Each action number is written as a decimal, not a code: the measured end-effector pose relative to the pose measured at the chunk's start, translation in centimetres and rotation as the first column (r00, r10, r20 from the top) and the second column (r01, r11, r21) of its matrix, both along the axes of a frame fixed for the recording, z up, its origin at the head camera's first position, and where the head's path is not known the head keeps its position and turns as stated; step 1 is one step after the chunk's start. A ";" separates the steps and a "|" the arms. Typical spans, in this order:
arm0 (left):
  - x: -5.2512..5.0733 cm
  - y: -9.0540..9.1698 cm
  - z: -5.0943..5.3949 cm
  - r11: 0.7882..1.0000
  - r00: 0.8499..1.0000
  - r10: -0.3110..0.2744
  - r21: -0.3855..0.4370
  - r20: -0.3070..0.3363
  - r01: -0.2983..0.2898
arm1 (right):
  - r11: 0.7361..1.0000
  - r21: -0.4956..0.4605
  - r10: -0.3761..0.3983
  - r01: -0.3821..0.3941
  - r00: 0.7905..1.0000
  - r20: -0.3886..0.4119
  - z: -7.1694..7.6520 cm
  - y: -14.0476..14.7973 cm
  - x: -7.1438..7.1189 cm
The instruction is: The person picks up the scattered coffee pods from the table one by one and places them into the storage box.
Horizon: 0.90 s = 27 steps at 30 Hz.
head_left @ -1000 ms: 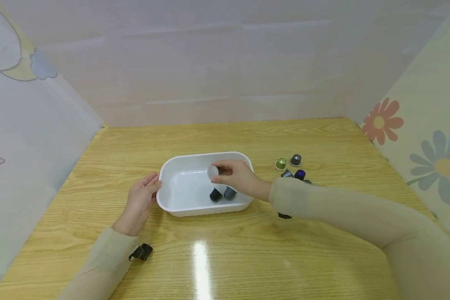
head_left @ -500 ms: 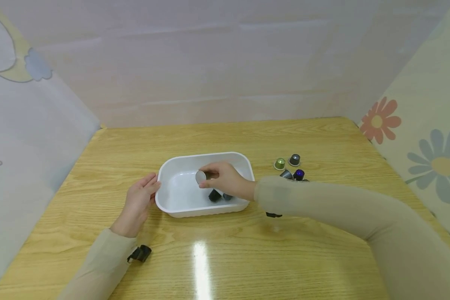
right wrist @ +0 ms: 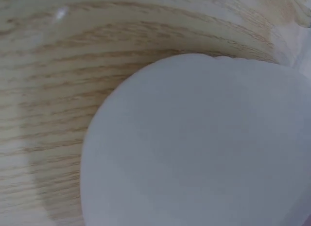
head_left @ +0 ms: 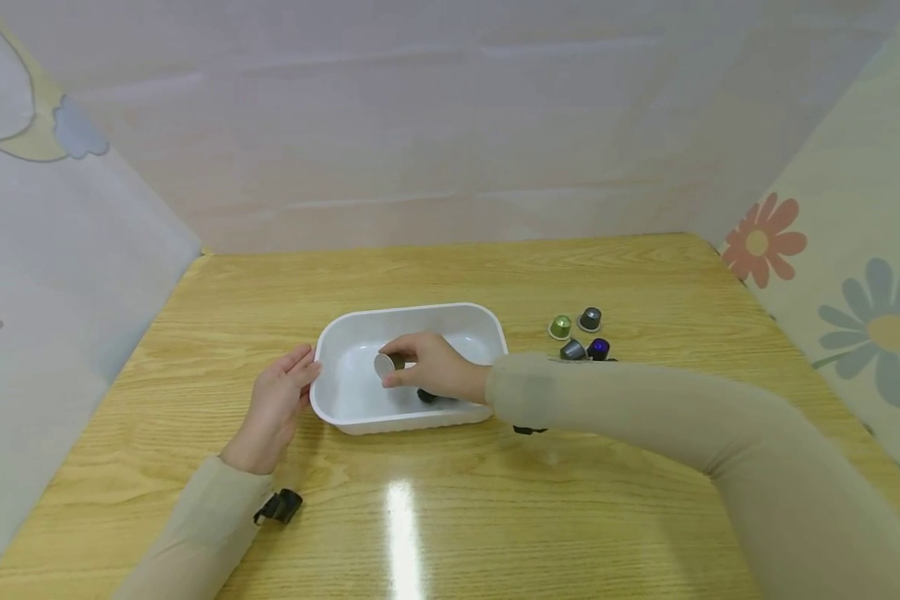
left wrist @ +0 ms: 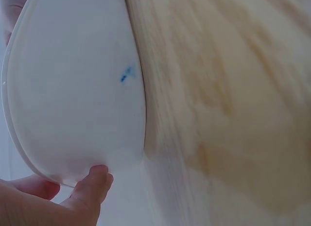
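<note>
A white oval-cornered basin (head_left: 354, 422) stands on the wooden table, also filling much of the left wrist view. My left hand (head_left: 279, 400) holds its left end, thumb at the rim and fingertips (left wrist: 99, 173) against the outer wall. Inside the basin, my right hand (head_left: 437, 367) pinches a coffee capsule (head_left: 385, 365) between thumb and fingers, its pale lid facing left. Below that hand a black capsule (head_left: 425, 396) lies partly hidden on the basin floor. Only the basin's outer wall (right wrist: 194, 138) shows in the right wrist view; neither the right hand nor its capsule appears there.
Right of the basin lie more capsules: a green one (head_left: 561, 326), a dark grey one (head_left: 590, 317), a blue-grey one (head_left: 572, 350) and a purple one (head_left: 598, 348). The right sleeve (head_left: 607, 396) passes in front of them. Printed cloth walls (head_left: 450, 150) surround the table (head_left: 330, 517).
My right hand has moved left within the basin, carrying the capsule. It now covers more of the capsules lying inside. The left hand keeps its hold on the basin.
</note>
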<state>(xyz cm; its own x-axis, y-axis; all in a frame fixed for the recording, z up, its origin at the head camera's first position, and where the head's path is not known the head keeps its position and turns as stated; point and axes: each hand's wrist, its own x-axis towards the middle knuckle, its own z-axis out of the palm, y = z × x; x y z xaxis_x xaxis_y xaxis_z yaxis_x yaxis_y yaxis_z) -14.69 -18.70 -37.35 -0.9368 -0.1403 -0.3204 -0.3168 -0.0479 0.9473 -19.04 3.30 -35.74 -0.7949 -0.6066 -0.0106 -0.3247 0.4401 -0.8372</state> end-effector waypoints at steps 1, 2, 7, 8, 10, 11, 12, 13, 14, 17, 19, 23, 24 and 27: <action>0.0 0.0 0.0 1.000 1.000 0.001 -0.003 0.001 -0.001 | 1.000 0.015 0.005 -0.005 1.000 -0.002 0.0 -0.2 0.0; 0.0 0.0 0.0 1.000 1.000 0.000 -0.004 0.003 0.000 | 0.999 0.034 0.012 -0.012 1.000 -0.010 -0.1 -0.3 0.0; 0.0 -0.1 0.0 1.000 1.000 0.005 -0.006 0.008 -0.005 | 0.995 0.092 0.047 -0.043 0.998 -0.040 -0.3 -1.2 0.1; 0.0 -0.1 0.0 1.000 1.000 0.006 -0.007 0.007 -0.006 | 0.994 0.102 0.051 -0.046 0.997 -0.049 -0.3 -1.4 0.1; 0.0 -0.1 0.0 1.000 1.000 0.007 -0.010 0.003 -0.007 | 0.992 0.116 0.056 -0.048 0.997 -0.061 -0.3 -1.7 0.2; 0.0 0.0 0.0 1.000 1.000 0.005 -0.010 -0.001 -0.005 | 0.991 0.128 0.059 -0.049 0.996 -0.070 -0.3 -1.8 0.2; 0.0 0.0 0.0 1.000 1.000 0.005 -0.010 -0.002 -0.005 | 0.990 0.135 0.058 -0.048 0.995 -0.075 -0.3 -1.9 0.3; 0.0 0.0 0.0 1.000 1.000 0.003 -0.008 -0.003 -0.003 | 0.988 0.145 0.059 -0.046 0.995 -0.084 -0.3 -2.0 0.3; 0.0 0.0 0.0 1.000 1.000 0.002 -0.006 -0.004 -0.002 | 0.988 0.150 0.060 -0.046 0.994 -0.092 -0.3 -2.1 0.3; 0.0 0.0 0.0 1.000 1.000 0.003 -0.007 0.000 -0.003 | 0.986 0.162 0.061 -0.045 0.993 -0.100 -0.3 -2.2 0.4; 0.0 0.0 0.1 1.000 1.000 0.004 -0.009 0.003 -0.004 | 0.985 0.166 0.059 -0.043 0.994 -0.090 -0.3 -2.2 0.4; 0.0 0.0 0.1 1.000 1.000 0.003 -0.009 0.004 -0.002 | 0.983 0.176 0.057 -0.046 0.997 -0.059 -0.4 -2.2 0.5; 0.1 0.0 0.1 1.000 1.000 0.001 -0.009 0.004 -0.001 | 0.983 0.179 0.058 -0.047 0.997 -0.056 -0.5 -2.2 0.6; 0.1 0.0 0.1 1.000 1.000 0.001 -0.008 0.004 -0.001 | 0.984 0.172 0.062 -0.052 0.997 -0.054 -0.6 -2.2 0.6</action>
